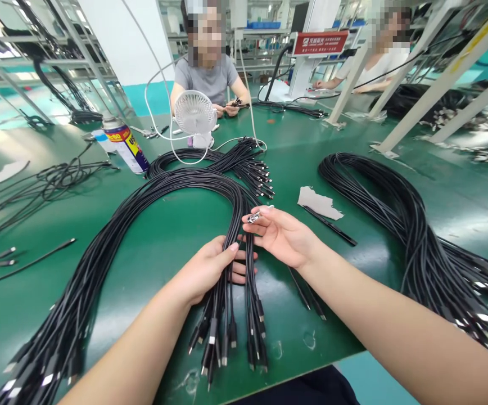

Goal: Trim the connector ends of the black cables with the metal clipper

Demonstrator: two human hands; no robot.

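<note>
My left hand is closed round part of a bundle of black cables, thumb on top and fingers underneath. The bundle arches across the green table, and its plug ends with metal tips hang below my hand toward the near edge. My right hand is just right of it, thumb and fingers pinching a small shiny metal piece above the cables. Its exact kind is unclear. A few strands run between my two hands, and the right hand's lower fingers are close to them.
Another cable bundle lies at right; loose cables lie at left. A spray can and a small white fan stand behind. A torn paper piece and a thin black tool lie right of my hand. Two people sit across.
</note>
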